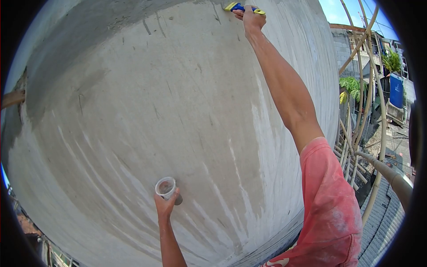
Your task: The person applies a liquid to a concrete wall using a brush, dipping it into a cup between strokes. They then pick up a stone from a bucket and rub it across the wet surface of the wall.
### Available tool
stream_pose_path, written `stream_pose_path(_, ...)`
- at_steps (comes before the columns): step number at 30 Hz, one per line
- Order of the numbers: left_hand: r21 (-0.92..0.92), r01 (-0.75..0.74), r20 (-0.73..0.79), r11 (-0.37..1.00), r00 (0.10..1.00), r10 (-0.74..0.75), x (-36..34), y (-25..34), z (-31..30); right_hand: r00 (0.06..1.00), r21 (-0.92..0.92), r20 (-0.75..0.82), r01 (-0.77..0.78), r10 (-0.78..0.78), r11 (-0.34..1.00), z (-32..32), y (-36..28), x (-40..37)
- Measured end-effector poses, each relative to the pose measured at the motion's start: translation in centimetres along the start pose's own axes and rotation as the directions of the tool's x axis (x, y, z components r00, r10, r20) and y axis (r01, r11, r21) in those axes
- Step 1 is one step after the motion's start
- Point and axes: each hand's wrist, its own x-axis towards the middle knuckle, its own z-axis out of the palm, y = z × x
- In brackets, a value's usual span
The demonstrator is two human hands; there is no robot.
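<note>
My right hand is raised at the top of the view, closed round the blue and yellow handle of a paintbrush. The brush head points left, at the upper part of a grey cement wall; whether its bristles touch cannot be made out. Lower down, my left hand grips a clear plastic cup by its side, close to the wall. Some greyish content shows through the cup's mouth. Pale streaks and darker patches mark the wall surface.
Bamboo scaffolding poles stand on the right, with a thick pole near my shoulder. Beyond lie a blue barrel, green plants and corrugated roofing below. A wooden beam meets the wall's left edge.
</note>
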Motion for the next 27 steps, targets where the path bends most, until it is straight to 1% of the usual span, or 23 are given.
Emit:
stream_pose_path(1,0.000,-0.020,-0.007,1.000,1.000,0.020,0.1,0.1,0.0,0.998,0.029,0.055,0.003,-0.004,1.000,0.4,-0.5,-2.0)
stream_pose_path(2,0.008,-0.033,-0.010,0.999,0.999,0.033,-0.1,0.1,-0.1,0.998,0.018,0.055,-0.002,0.001,1.000,-0.4,-0.9,-4.1)
stream_pose_path(4,0.005,-0.018,0.020,1.000,1.000,0.018,-0.1,0.1,-0.3,0.966,-0.125,0.256,0.074,-0.040,0.989,-1.4,-1.3,-6.7)
stream_pose_path(6,0.000,-0.002,0.050,1.000,0.999,0.002,-0.3,0.0,-0.4,0.978,-0.116,0.203,0.066,-0.041,0.991,-3.6,-0.3,-4.8)
stream_pose_path(7,-0.009,0.002,0.049,1.000,0.999,-0.002,-0.4,-0.1,-0.5,0.999,-0.097,0.023,0.048,-0.046,0.994,-4.3,0.0,-3.8)
stream_pose_path(8,-0.022,0.000,0.046,1.000,0.999,0.001,-0.3,0.0,-0.5,0.986,-0.073,-0.155,0.042,-0.053,0.996,-4.6,0.5,-2.9)
stream_pose_path(9,-0.023,0.002,0.048,1.000,0.999,0.000,-0.4,0.4,-0.5,0.980,-0.011,-0.198,-0.008,0.006,1.000,-4.4,0.5,-3.0)
stream_pose_path(10,-0.090,-0.005,0.058,0.996,0.998,0.010,-0.5,1.0,-0.5,0.981,-0.012,-0.196,-0.003,0.000,1.000,-3.6,0.1,-3.8)
stream_pose_path(11,-0.155,-0.009,0.069,0.988,0.997,0.020,-0.7,1.4,-0.3,0.998,0.011,0.015,0.055,-0.055,0.998,-2.8,0.3,-5.2)
stream_pose_path(12,-0.155,-0.004,0.072,0.988,0.997,0.016,-1.1,1.3,-0.3,0.969,0.043,0.222,0.099,-0.107,0.994,-2.3,0.3,-7.1)
stream_pose_path(13,-0.134,-0.012,0.077,0.991,0.997,0.022,-1.3,1.1,-0.3,0.928,-0.025,0.348,0.152,-0.134,0.988,-1.8,-0.5,-8.5)
stream_pose_path(14,-0.105,-0.016,0.081,0.994,0.996,0.025,-1.7,0.9,-0.6,0.929,-0.024,0.345,0.150,-0.133,0.988,-2.0,-0.6,-7.9)
stream_pose_path(16,-0.122,0.004,0.086,0.993,0.996,0.006,-4.0,1.3,-1.0,0.989,-0.011,0.091,0.116,-0.115,0.993,-3.0,-0.2,-5.2)
stream_pose_path(18,-0.148,0.018,0.077,0.989,0.997,-0.007,-6.2,0.7,-1.4,0.957,-0.185,-0.233,0.133,-0.175,0.974,-4.9,2.2,-2.0)
stream_pose_path(19,-0.097,0.025,0.078,0.995,0.997,-0.018,-7.3,-0.3,-1.8,0.954,-0.261,-0.270,0.058,-0.131,0.964,-4.5,1.5,-2.2)
stream_pose_path(20,-0.047,0.042,0.078,0.998,0.996,-0.038,-8.6,-1.1,-2.1,0.960,-0.251,-0.255,0.053,-0.119,0.966,-3.4,1.5,-3.1)
stream_pose_path(21,-0.052,0.047,0.062,0.998,0.997,-0.044,-9.9,-1.3,-2.3,0.952,-0.357,-0.043,0.269,-0.303,0.895,-2.2,1.5,-4.2)
stream_pose_path(22,-0.076,0.117,0.053,0.990,0.992,-0.113,-11.1,-1.2,-2.7,0.875,-0.409,0.176,0.482,-0.451,0.775,-1.1,1.2,-5.6)
stream_pose_path(23,-0.101,0.184,0.049,0.978,0.982,-0.180,-12.2,-1.4,-2.9,0.736,-0.420,0.341,0.676,-0.585,0.605,1.0,0.0,-8.0)
stream_pose_path(24,-0.094,0.186,0.045,0.978,0.982,-0.182,-13.3,-2.1,-3.3,0.627,-0.412,0.523,0.779,-0.578,0.472,2.9,-1.0,-10.1)
stream_pose_path(25,-0.060,0.190,0.027,0.980,0.982,-0.189,-14.5,-3.1,-3.4,0.456,-0.251,0.603,0.887,-0.654,0.387,5.2,-0.6,-12.0)
stream_pose_path(26,-0.025,0.196,0.010,0.980,0.981,-0.196,-15.6,-3.9,-3.6,0.403,-0.193,0.736,0.895,-0.543,0.403,6.9,-1.0,-14.7)
stream_pose_path(27,-0.022,0.221,0.004,0.975,0.975,-0.221,-16.7,-4.1,-3.7,0.255,-0.075,0.790,0.942,-0.557,0.326,8.7,-1.0,-17.3)
